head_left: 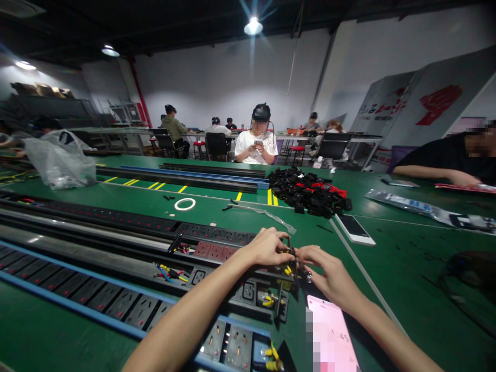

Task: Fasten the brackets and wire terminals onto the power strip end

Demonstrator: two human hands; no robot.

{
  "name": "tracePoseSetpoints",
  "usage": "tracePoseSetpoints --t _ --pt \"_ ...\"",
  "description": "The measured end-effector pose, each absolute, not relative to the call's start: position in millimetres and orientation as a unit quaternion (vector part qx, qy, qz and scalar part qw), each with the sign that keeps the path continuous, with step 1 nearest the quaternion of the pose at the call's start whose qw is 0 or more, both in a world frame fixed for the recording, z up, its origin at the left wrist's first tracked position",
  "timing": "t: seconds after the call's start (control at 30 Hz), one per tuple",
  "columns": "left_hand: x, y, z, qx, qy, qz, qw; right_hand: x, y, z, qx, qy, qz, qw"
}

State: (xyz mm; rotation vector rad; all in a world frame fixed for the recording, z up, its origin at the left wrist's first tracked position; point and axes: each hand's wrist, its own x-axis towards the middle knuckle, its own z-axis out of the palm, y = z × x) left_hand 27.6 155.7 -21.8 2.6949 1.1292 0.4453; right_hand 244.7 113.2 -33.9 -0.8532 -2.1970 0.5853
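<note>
Several long socket strips [104, 302] lie side by side on the green table [391, 263], their right ends near me. At the end of one black strip, my left hand [271, 249] pinches a small dark end piece [293, 263]. My right hand [325, 271] meets it from the right, fingers closed around the same piece; its details are too small to tell. Yellow wires show just below the fingertips. Nearer to me, another black strip ends in an upright dark plate [281, 305] with yellow wires, and a blue-edged strip has yellow wires at its end.
A pink phone [333, 336] lies below my right hand, a white phone [354, 229] beyond it. A pile of black and red parts [310, 191], a white ring [185, 204] and a plastic bag [62, 160] are farther back. A person sits opposite; another's arm rests at right.
</note>
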Motion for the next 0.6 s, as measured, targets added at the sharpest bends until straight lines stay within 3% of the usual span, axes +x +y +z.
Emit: tracePoseSetpoints --t 0.3,0.47,0.6 --pt "29 155 -21 0.908 0.385 0.139 0.088 243 135 -34 -0.387 -0.786 0.290 0.384" --pt "29 154 -19 0.912 0.377 0.140 0.080 236 163 -29 -0.418 -0.647 0.466 0.436" --pt "29 153 -18 0.912 0.378 0.138 0.081 236 188 -37 -0.449 -0.530 0.593 0.408"
